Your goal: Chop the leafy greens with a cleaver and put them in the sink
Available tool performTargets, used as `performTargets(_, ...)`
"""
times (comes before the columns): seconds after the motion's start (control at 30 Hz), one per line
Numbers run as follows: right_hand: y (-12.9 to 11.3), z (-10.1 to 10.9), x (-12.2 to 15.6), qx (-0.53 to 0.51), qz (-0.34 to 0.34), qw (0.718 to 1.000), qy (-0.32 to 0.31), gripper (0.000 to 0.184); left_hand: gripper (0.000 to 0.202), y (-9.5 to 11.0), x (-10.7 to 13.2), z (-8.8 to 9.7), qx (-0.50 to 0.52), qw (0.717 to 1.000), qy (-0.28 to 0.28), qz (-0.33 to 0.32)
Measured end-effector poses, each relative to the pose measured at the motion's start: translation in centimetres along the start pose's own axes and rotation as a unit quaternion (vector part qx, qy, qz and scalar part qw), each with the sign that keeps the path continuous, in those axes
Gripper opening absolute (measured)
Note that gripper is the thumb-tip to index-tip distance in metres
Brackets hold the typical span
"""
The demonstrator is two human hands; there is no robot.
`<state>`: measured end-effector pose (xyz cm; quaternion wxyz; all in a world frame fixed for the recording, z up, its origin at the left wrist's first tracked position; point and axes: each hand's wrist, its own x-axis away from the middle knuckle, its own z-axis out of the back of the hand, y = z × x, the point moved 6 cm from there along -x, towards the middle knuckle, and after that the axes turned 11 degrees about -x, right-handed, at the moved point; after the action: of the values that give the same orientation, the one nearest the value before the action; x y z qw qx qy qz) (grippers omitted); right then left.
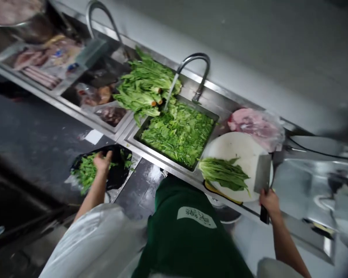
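Note:
My left hand (102,160) reaches over a bin lined with a black bag (116,178), its thumb and fingers apart and nothing visible in them. Loose green leaves (87,173) lie in the bin beneath it. On the right, my right hand (269,201) is wrapped round the dark handle of a cleaver (263,173). The broad blade lies over the right edge of a round white cutting board (230,146). A bunch of leafy greens (224,173) rests on the board, left of the blade.
Cut greens fill the sink (179,135) under a running faucet (195,56). Whole leafy heads (147,85) are piled at its left. Bagged meat (253,125) sits behind the board. More meat (34,58) lies in the far-left sinks. Metal equipment (295,181) stands at right.

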<state>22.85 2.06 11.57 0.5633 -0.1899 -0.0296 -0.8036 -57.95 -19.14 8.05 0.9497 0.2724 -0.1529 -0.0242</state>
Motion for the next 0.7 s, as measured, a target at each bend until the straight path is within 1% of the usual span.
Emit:
performTargets(0.03, 0.5, -0.2, -0.3, -0.019, -0.012, 1.0, -0.005, 0.025, 0.022, 2.6, 2.5, -3.1, 0.016, 0.997, -0.041, -0.06)
performTargets(0.07, 0.8, -0.5, -0.6, -0.037, -0.017, 0.999, -0.01, 0.025, 0.025, 5.5, 6.3, -6.7, 0.055, 0.981, -0.118, -0.143)
performTargets(0.1, 1.0, -0.7, -0.8, -0.052, -0.018, 0.998, -0.014, 0.026, 0.03, 8.5, 11.2, -10.1, 0.096, 0.945, -0.196, -0.242)
performTargets(0.13, 1.2, -0.9, -1.1, -0.062, -0.021, 0.998, -0.017, 0.026, 0.036, 11.3, 16.9, -13.1, 0.12, 0.892, -0.262, -0.348)
performTargets(0.17, 1.5, -1.0, -1.3, -0.069, -0.021, 0.997, -0.02, 0.027, 0.043, 13.6, 23.0, -15.8, 0.121, 0.825, -0.317, -0.452)
performTargets(0.2, 1.7, -1.0, -1.4, -0.075, -0.017, 0.997, -0.022, 0.027, 0.053, 15.2, 29.0, -18.0, 0.108, 0.752, -0.354, -0.546)
performTargets(0.23, 2.0, -1.0, -1.5, -0.08, -0.011, 0.996, -0.025, 0.028, 0.058, 16.2, 34.0, -19.9, 0.097, 0.701, -0.364, -0.606)
performTargets(0.27, 2.4, -1.0, -1.6, -0.086, -0.007, 0.996, -0.031, 0.029, 0.055, 16.8, 38.2, -21.5, 0.089, 0.662, -0.37, -0.646)
performTargets(0.3, 2.8, -1.1, -1.7, -0.094, -0.005, 0.995, -0.04, 0.031, 0.052, 17.1, 41.5, -22.9, 0.072, 0.632, -0.376, -0.674)
performTargets(0.33, 3.1, -1.2, -1.8, -0.102, -0.001, 0.994, -0.049, 0.032, 0.049, 17.3, 43.8, -24.3, 0.05, 0.618, -0.379, -0.687)
performTargets(0.37, 3.5, -1.4, -1.9, -0.106, 0.002, 0.993, -0.053, 0.034, 0.048, 17.5, 45.2, -25.6, 0.019, 0.614, -0.379, -0.691)
performTargets(0.4, 3.8, -1.6, -2.0, -0.105, 0.003, 0.993, -0.056, 0.035, 0.051, 17.7, 45.9, -26.7, -0.017, 0.624, -0.375, -0.685)
performTargets(0.43, 4.0, -1.8, -2.1, -0.1, 0.004, 0.993, -0.058, 0.036, 0.057, 18.1, 46.1, -27.8, -0.055, 0.646, -0.363, -0.669)
performTargets(0.47, 4.1, -2.0, -2.2, -0.092, 0.007, 0.994, -0.056, 0.037, 0.063, 18.6, 46.0, -28.7, -0.093, 0.681, -0.343, -0.64)
performTargets(0.53, 4.0, -2.4, -2.2, -0.068, 0.007, 0.996, -0.051, 0.037, 0.074, 19.7, 45.7, -30.1, -0.147, 0.764, -0.298, -0.554)
performTargets(0.57, 3.9, -2.6, -2.2, -0.06, 0.009, 0.997, -0.053, 0.037, 0.079, 20.1, 46.0, -30.8, -0.16, 0.799, -0.287, -0.504)
performTargets(0.6, 3.6, -2.7, -2.1, -0.056, 0.013, 0.997, -0.057, 0.036, 0.085, 20.2, 46.7, -31.6, -0.162, 0.824, -0.293, -0.457)
performTargets(0.63, 3.4, -2.8, -2.0, -0.056, 0.019, 0.996, -0.061, 0.035, 0.092, 20.0, 47.7, -32.6, -0.155, 0.838, -0.313, -0.419)
performTargets(0.67, 3.2, -2.8, -2.0, -0.06, 0.027, 0.996, -0.067, 0.034, 0.098, 19.7, 48.9, -33.5, -0.142, 0.841, -0.343, -0.393)
performTargets(0.7, 3.0, -2.8, -1.9, -0.065, 0.034, 0.995, -0.074, 0.033, 0.104, 19.2, 50.3, -34.4, -0.129, 0.837, -0.374, -0.378)
